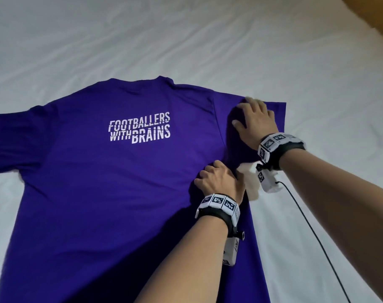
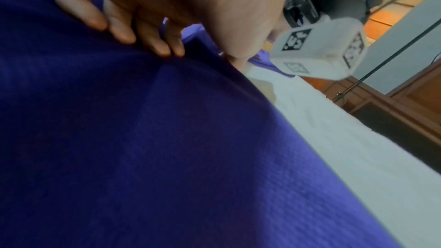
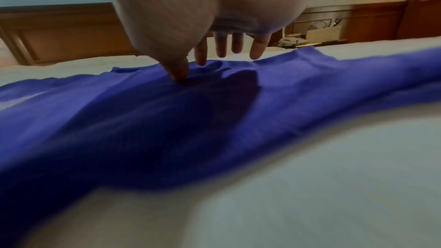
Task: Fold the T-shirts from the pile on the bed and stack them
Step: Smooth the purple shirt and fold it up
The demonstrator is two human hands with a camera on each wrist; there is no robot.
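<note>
A purple T-shirt [image 1: 120, 182] lies spread out on the bed, back side up, with white lettering across it. My left hand [image 1: 216, 176] is at the shirt's right side seam just below the armpit. Its fingers are curled, with the fingertips [image 2: 148, 44] on the cloth and the thumb down at the edge, pinching a raised ridge of the T-shirt [image 2: 167, 148]. My right hand [image 1: 252, 117] lies on the right sleeve with its fingers spread. In the right wrist view the thumb tip [image 3: 179, 76] touches the T-shirt [image 3: 167, 120] and the other fingers hover straight.
The white bed sheet [image 1: 208, 40] stretches all around the shirt. A black cable [image 1: 313, 232] runs from my right wrist toward the near right. Wooden panelling [image 3: 59, 31] stands beyond the bed, and a phone [image 3: 290, 40] sits on a side table.
</note>
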